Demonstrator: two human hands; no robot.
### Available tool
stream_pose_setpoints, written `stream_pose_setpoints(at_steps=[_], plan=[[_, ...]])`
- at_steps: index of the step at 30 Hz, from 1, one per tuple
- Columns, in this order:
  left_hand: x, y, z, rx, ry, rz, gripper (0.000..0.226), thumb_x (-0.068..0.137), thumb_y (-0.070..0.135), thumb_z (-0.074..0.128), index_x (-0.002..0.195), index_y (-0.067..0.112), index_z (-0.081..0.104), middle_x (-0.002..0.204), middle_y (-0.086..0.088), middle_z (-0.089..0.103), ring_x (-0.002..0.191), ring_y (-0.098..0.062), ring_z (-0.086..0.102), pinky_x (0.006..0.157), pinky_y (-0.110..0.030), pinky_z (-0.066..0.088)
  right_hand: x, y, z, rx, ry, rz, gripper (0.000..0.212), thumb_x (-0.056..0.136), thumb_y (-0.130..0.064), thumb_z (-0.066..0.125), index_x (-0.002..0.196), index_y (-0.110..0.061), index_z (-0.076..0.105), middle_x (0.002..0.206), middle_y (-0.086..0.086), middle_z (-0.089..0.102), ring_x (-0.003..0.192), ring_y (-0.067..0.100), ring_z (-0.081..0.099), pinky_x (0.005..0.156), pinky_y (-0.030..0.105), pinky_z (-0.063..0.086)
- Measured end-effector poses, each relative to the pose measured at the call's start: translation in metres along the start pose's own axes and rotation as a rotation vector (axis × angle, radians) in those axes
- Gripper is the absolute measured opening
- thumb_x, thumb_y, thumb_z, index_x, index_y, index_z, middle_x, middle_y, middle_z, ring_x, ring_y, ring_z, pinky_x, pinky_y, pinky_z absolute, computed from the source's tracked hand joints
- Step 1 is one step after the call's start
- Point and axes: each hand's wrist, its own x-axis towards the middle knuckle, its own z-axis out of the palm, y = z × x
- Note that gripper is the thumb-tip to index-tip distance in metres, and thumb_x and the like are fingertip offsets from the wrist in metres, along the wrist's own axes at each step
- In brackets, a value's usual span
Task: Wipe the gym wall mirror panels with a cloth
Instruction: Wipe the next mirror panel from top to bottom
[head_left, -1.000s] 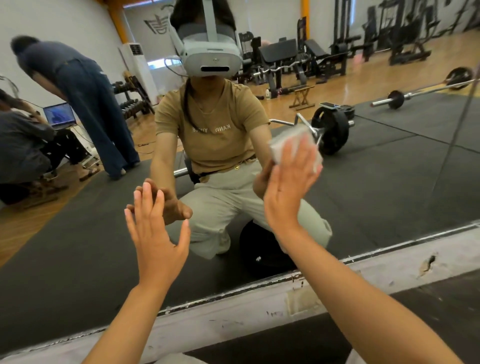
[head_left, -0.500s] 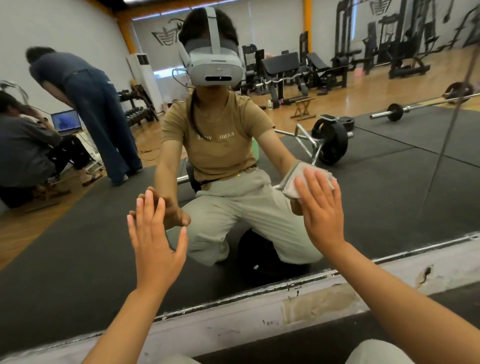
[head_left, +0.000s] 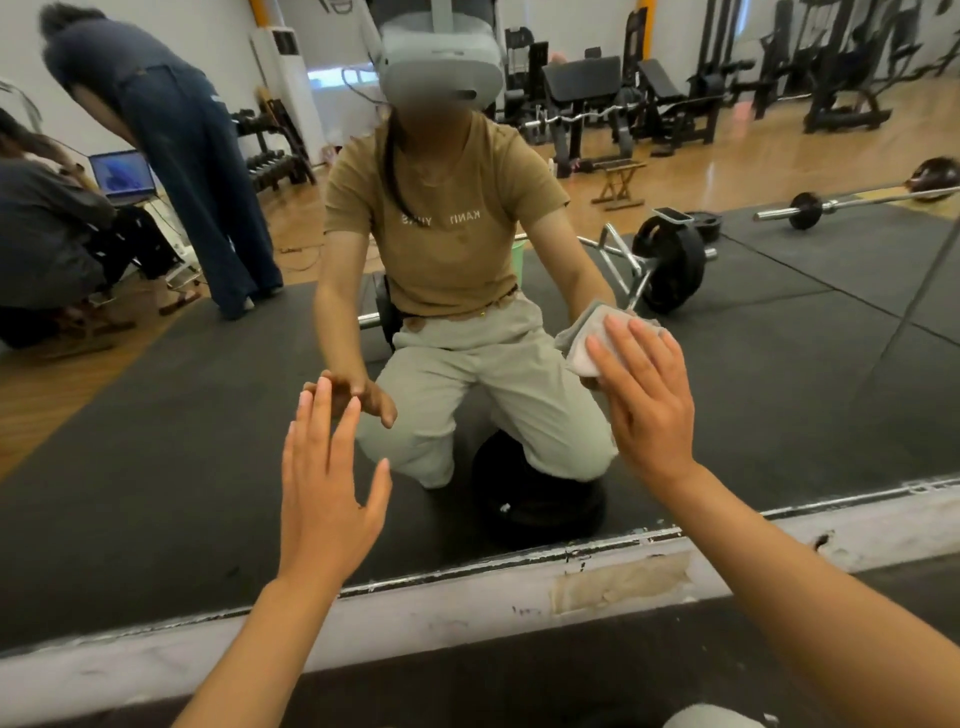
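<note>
Cloth: a pale grey, folded fabric cloth lies flat against the glass, low on the panel, right of the kneeling reflection's knee. Only its upper left part shows past the fingers.
Right hand: the right hand presses the cloth to the glass with its fingers straight and spread, palm flat on it, nothing curled round the fabric.
Left hand: the left hand is raised with its fingers straight and slightly fanned, thumb out to the side, holding nothing. Its fingertips meet their own reflection, so they look to be touching the glass, though I cannot be sure.
Mirror: the large wall mirror panel fills most of the view; a thin dark seam runs up it at the far right.
Ledge: below the glass runs a scuffed white painted ledge with a bare tan patch where the paint is gone.
Reflection, near: a kneeling person in a tan T-shirt and light trousers, wearing a grey headset, on black rubber gym matting.
Reflection, behind: a black plate-loaded barbell just right of the person, a longer barbell farther right, black weight machines on the wooden floor.
Reflection, left: a standing person in dark blue trousers bent forward, a seated person beside an open laptop, and a white upright air conditioner.
</note>
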Motion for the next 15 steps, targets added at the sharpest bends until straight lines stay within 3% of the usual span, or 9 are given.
stream_pose_setpoints(at_steps=[5,10,15], plan=[[-0.003,0.006,-0.022,0.01,-0.114,-0.066,0.062,0.093,0.03,0.053,0.148,0.005,0.038,0.165,-0.009,0.014,0.153,-0.024,0.012,0.124,-0.043,0.008,0.017,-0.019,-0.025,0.091,-0.121,0.084,0.034,0.097,0.003,0.058,0.13,-0.002,0.061,0.138,0.018,0.056,0.13,0.035,0.051,0.105,0.056,0.042],[0.001,0.022,-0.06,-0.01,-0.257,-0.14,0.061,0.094,0.035,0.046,0.148,0.007,0.037,0.163,-0.008,0.019,0.151,-0.025,0.02,0.124,-0.037,0.006,0.03,-0.031,-0.063,0.123,-0.393,0.217,0.035,0.097,0.002,0.056,0.131,-0.005,0.061,0.141,0.011,0.056,0.131,0.025,0.053,0.109,0.045,0.041],[0.004,0.055,-0.112,-0.039,-0.485,-0.172,0.06,0.094,0.039,0.041,0.146,0.008,0.042,0.16,-0.008,0.028,0.148,-0.023,0.026,0.123,-0.035,0.008,0.065,-0.043,-0.102,0.198,-0.642,0.332,0.036,0.101,-0.005,0.048,0.134,-0.01,0.059,0.139,0.006,0.058,0.125,0.023,0.057,0.105,0.046,0.043]])
